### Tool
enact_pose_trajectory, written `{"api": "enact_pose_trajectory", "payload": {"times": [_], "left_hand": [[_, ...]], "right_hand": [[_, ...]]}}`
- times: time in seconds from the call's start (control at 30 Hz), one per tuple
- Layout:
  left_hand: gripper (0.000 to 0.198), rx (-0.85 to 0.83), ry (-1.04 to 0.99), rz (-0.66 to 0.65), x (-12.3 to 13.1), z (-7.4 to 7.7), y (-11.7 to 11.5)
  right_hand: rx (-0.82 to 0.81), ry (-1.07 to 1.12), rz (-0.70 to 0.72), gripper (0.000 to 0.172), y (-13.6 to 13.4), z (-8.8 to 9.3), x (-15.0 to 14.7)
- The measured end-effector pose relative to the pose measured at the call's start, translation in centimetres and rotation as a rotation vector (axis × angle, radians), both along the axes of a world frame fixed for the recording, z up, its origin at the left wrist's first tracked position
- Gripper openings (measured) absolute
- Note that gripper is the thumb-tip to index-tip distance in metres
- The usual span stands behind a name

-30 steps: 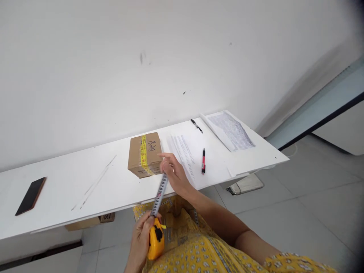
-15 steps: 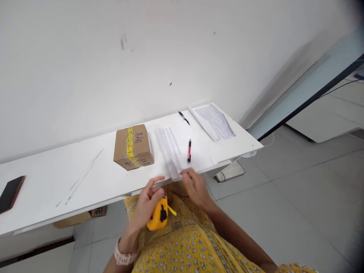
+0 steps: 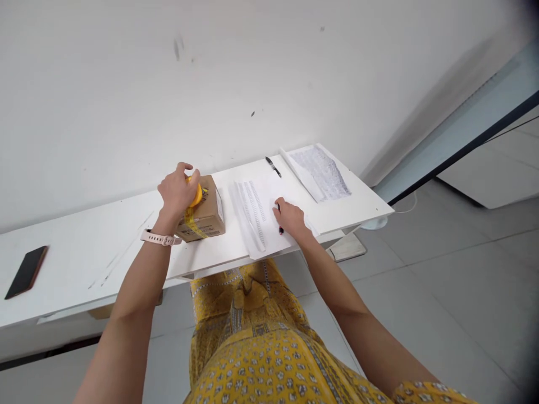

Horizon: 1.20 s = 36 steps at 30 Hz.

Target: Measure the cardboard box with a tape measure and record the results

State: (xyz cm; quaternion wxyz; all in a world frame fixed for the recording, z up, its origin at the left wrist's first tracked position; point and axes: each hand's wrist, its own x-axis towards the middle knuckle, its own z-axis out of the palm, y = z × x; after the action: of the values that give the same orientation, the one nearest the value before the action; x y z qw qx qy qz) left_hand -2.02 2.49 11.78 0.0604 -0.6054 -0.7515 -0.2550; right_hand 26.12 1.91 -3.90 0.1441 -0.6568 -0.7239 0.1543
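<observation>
My left hand (image 3: 177, 191) is wrapped round a yellow tape measure (image 3: 196, 193) on top of the cardboard box (image 3: 209, 210). Yellow printed tape runs down the box, and its writing is hidden behind the hand. Over the printed sheet (image 3: 252, 210), my right hand (image 3: 289, 217) is closed round the red and black pen (image 3: 281, 230). The pen's lower end shows below the fingers, still at the paper. A clear, folded film or sleeve lies along the sheet's left side.
A black pen (image 3: 273, 167) lies behind the sheet. Farther right is another paper with a dark printed area (image 3: 322, 174). A dark phone-like slab (image 3: 26, 271) rests at the far left of the white table (image 3: 122, 238). The wall stands close behind.
My left hand has carried the tape measure from the table's front edge up onto the box. My right hand has moved from the sheet's near edge to the red pen and closed on it.
</observation>
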Motion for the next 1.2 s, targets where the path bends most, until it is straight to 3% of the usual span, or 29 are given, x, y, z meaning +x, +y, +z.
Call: {"api": "enact_pose_trajectory", "payload": {"times": [0.07,0.13,0.23,0.27,0.37,0.47,0.57,0.7,0.83,0.97,1.03,1.2], "left_hand": [[0.020,0.039,0.013,-0.015,-0.7,-0.3,0.5],[0.015,0.203,0.061,-0.060,-0.7,-0.5,0.2],[0.015,0.526,0.125,-0.221,1.6,-1.3,-1.9],[0.016,0.564,0.107,-0.302,3.0,-2.0,-2.9],[0.016,0.417,0.020,-0.648,8.1,-5.4,-5.8],[0.015,0.118,0.030,-0.817,12.4,-10.0,-7.8],[0.017,-0.072,0.108,-0.807,14.0,-13.7,-9.5],[0.033,-0.153,0.170,-0.676,12.8,-16.2,-12.2],[0.042,-0.168,0.217,-0.649,11.8,-16.5,-13.5],[0.039,-0.225,0.244,-0.629,13.1,-15.6,-12.3],[0.041,-0.244,0.266,-0.632,14.0,-15.4,-11.5],[0.060,-0.206,0.244,-0.625,14.5,-17.0,-10.8]], "right_hand": [[0.016,0.013,0.024,0.029,0.3,-0.3,0.5],[0.051,0.117,0.031,0.031,0.6,-0.7,1.2],[0.061,0.582,0.032,0.029,1.0,-1.5,2.4],[0.045,0.780,0.034,0.028,1.1,-1.8,2.7],[-0.008,1.165,0.065,0.024,1.0,-2.1,3.2],[-0.011,1.222,0.107,0.031,0.8,-2.1,2.9],[-0.008,1.229,0.060,0.035,0.7,-2.1,2.6],[0.058,1.214,-0.015,0.034,0.3,-1.7,2.6],[0.050,1.152,-0.009,0.033,-0.6,-0.8,2.1],[0.009,1.096,0.056,0.042,-1.9,-0.7,0.7],[-0.012,1.055,0.045,0.039,-2.3,-1.1,0.0],[0.021,1.021,0.016,0.026,-2.3,-2.0,-0.6]]}}
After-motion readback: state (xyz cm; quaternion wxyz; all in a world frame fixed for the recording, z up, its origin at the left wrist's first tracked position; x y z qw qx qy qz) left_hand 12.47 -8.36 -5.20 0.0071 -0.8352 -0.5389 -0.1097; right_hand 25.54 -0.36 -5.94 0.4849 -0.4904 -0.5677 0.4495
